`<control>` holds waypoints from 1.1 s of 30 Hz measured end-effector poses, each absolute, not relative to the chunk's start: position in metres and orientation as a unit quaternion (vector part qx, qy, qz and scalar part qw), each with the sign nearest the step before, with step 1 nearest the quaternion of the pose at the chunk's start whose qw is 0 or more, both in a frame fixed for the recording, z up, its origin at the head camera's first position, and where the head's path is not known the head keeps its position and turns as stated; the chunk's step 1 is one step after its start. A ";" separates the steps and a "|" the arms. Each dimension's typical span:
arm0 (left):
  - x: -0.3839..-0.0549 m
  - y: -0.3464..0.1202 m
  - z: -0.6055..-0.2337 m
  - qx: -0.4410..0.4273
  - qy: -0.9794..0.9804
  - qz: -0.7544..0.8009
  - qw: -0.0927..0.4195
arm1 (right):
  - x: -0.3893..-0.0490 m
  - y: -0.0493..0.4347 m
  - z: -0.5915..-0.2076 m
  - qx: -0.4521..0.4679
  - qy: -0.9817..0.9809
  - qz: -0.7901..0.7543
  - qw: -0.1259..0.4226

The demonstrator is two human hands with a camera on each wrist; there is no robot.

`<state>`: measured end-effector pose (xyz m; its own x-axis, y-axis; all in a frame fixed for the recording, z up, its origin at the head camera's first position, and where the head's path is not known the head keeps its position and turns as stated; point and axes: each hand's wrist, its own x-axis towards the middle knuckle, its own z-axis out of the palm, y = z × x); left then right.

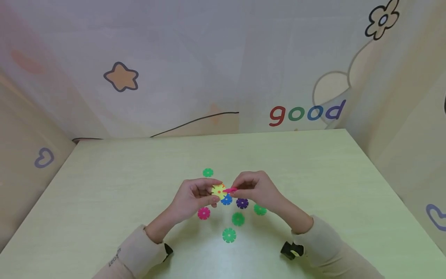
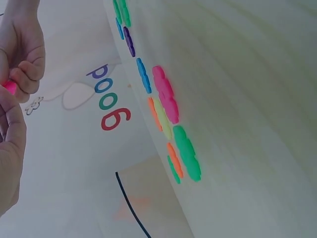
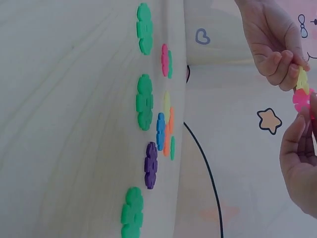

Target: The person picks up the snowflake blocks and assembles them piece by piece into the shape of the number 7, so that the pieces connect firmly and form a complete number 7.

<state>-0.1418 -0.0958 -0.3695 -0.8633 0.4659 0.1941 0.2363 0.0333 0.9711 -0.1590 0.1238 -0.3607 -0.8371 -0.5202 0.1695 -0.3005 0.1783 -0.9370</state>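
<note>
Over the middle of the table, my left hand [image 1: 191, 198] pinches a yellow notched plastic disc [image 1: 215, 189] between thumb and fingertips. My right hand [image 1: 256, 190] pinches a pink notched disc [image 1: 230, 190], seen nearly edge-on from the head. The two discs meet at their rims, crossed at an angle. From the right wrist, the yellow disc [image 3: 301, 78] sits right above the pink disc [image 3: 300, 100], their edges overlapping. Fingers hide most of the pink disc [image 2: 10, 87] in the left wrist view.
Below the hands lie several loose discs on the pale table [image 1: 104, 201]: pink [image 1: 201, 213], blue [image 1: 226, 200], purple [image 1: 239, 204] and several green ones [image 1: 235, 217]. Orange discs [image 2: 175, 161] and another yellow disc [image 2: 162, 119] show from the left wrist. A printed curtain [image 1: 195, 58] stands behind.
</note>
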 end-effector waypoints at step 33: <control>-0.139 -0.099 -0.359 0.232 0.709 0.659 0.093 | -0.179 0.193 -0.381 -0.214 0.801 -0.523 0.197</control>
